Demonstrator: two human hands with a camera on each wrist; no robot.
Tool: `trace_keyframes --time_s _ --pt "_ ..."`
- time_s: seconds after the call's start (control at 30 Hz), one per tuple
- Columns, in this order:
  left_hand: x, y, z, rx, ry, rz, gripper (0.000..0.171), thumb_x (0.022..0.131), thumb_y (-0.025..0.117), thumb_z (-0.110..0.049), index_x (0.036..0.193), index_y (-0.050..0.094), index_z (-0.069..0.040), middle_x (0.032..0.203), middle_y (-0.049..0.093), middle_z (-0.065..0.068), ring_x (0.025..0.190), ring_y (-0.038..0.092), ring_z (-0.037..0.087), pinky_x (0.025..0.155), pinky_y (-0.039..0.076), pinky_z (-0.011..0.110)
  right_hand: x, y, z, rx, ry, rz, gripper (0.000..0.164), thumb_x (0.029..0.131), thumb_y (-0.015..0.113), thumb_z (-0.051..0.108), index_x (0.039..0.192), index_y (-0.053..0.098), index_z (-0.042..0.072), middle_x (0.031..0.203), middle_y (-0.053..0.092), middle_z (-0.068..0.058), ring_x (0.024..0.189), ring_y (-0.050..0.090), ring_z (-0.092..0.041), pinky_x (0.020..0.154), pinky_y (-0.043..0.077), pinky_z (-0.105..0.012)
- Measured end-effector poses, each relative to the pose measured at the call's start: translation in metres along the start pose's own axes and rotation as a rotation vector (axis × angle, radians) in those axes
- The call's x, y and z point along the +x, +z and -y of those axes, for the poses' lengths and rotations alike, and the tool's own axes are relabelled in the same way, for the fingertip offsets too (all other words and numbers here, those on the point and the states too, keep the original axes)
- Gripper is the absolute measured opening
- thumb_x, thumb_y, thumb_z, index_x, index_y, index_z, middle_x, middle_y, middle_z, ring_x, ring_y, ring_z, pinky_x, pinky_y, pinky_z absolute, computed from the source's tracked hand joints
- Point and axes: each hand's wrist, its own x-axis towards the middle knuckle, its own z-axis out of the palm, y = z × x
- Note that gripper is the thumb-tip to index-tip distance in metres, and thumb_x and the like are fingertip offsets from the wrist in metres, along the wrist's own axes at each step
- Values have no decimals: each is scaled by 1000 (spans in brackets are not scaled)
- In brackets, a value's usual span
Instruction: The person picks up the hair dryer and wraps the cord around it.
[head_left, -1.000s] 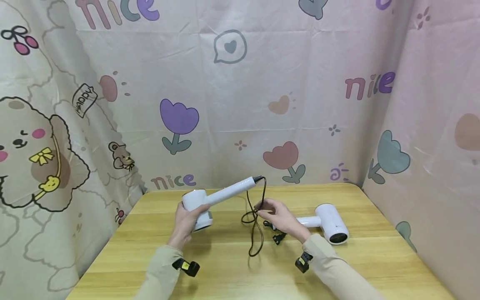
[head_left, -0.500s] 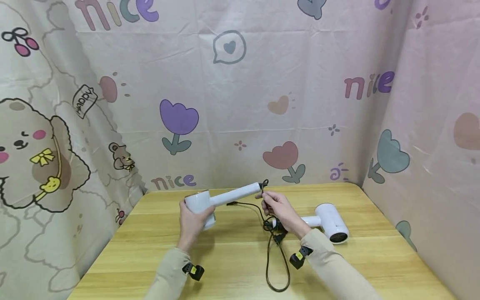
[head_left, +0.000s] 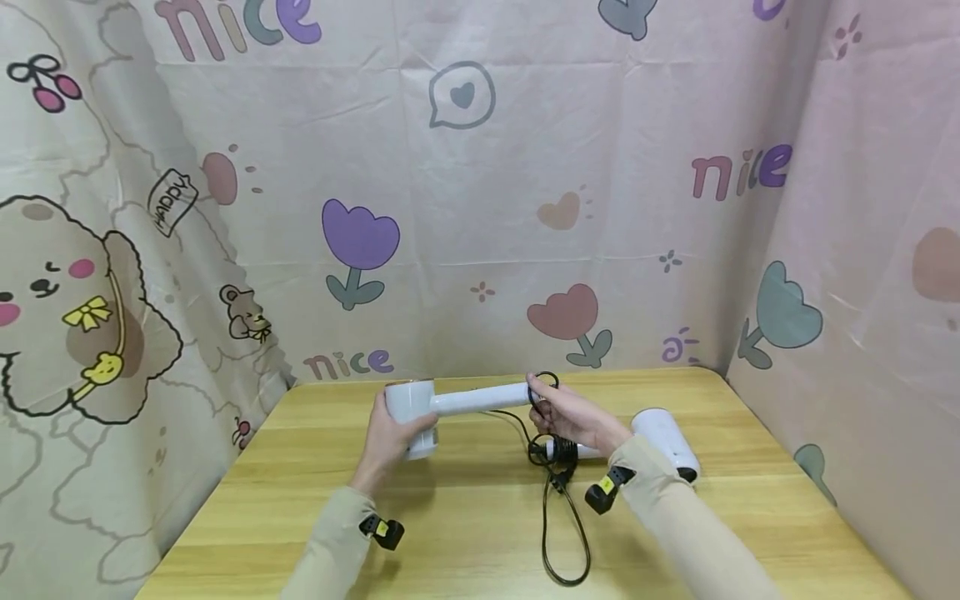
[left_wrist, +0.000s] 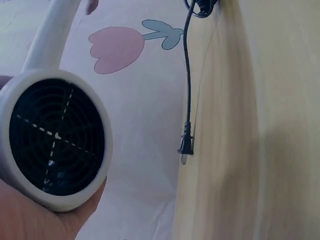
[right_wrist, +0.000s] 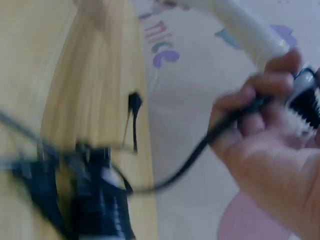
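A white hair dryer [head_left: 480, 399] is held above the table, its handle pointing right. My left hand [head_left: 385, 439] grips its head; the round dark grille [left_wrist: 57, 136] faces the left wrist view. At the handle's end my right hand [head_left: 576, 417] curls round the black cord [right_wrist: 192, 154], a small loop of which stands above the thumb. The cord's plug [left_wrist: 186, 145] shows in the left wrist view. A second white hair dryer [head_left: 662, 433] lies on the table behind the right forearm, with black cord [head_left: 566, 451] wound round its handle.
The wooden table [head_left: 465, 533] spans the front. A long cord loop [head_left: 567, 582] lies near the front, below the second dryer's wound handle. A patterned curtain [head_left: 465, 208] rises behind the table and on both sides.
The held dryer has shifted right and its handle has come down nearer level. My right hand has moved from the dangling cord to the handle's end, and a cord loop now lies lower on the table.
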Motion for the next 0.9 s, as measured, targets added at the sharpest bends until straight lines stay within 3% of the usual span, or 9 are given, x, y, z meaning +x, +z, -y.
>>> trace_keyframes --time_s 0.17,0.3,0.4,0.47,0.57,0.67,0.73,0.8,0.9 --pt "2 -5 -4 30 -14 14 88 75 84 -14 144 30 -7 124 51 19 102 57 27 82 57 37 2 -6 0 -213 48 118 64 98 28 67 115 46 8 58 42 2 57 37 -16 74 37 -28" --pt "2 -6 -4 36 -31 26 89 76 84 -16 145 29 -9 126 51 18 104 57 28 83 57 39 6 -8 -2 -145 84 223 58 98 20 68 99 38 13 64 30 1 62 28 -17 73 31 -30" --pt "3 -6 -2 39 -34 29 89 75 84 -16 145 29 -9 125 51 18 104 57 28 82 57 39 10 -11 -3 -38 83 246 49 102 25 61 96 37 13 69 29 1 66 28 -16 71 28 -32" --pt "3 -6 -1 45 -33 32 89 75 84 -17 144 29 -8 124 51 19 103 57 29 80 58 39 12 -13 -2 -18 78 244 42 103 29 55 111 40 15 72 30 1 68 29 -16 70 26 -32" --pt "3 -9 1 58 -45 43 90 74 84 -17 145 28 -7 123 51 20 103 57 29 78 58 39 13 -14 0 -115 78 238 45 104 34 52 130 39 16 73 31 1 67 31 -16 67 25 -31" --pt "2 -12 1 90 -45 51 92 75 84 -18 146 26 -7 124 51 21 104 57 31 79 58 40 12 -14 3 -310 111 224 52 102 34 57 129 41 13 69 31 1 61 30 -15 63 27 -29" --pt "1 -15 1 118 -46 49 94 74 84 -19 147 25 -7 124 51 21 105 56 31 80 57 39 12 -13 5 -362 132 230 54 101 35 59 124 43 11 69 32 1 60 29 -15 62 27 -28" --pt "1 -16 1 143 -41 54 96 75 84 -21 148 24 -6 125 51 21 106 56 32 82 56 39 11 -11 6 -328 143 236 51 102 37 56 125 42 10 73 35 0 62 29 -15 64 26 -28" --pt "1 -17 3 152 -50 66 98 76 83 -24 150 22 -7 126 50 22 108 56 32 83 56 39 12 -10 7 -206 123 260 56 103 41 45 147 30 11 90 41 -2 71 32 -17 67 28 -29"
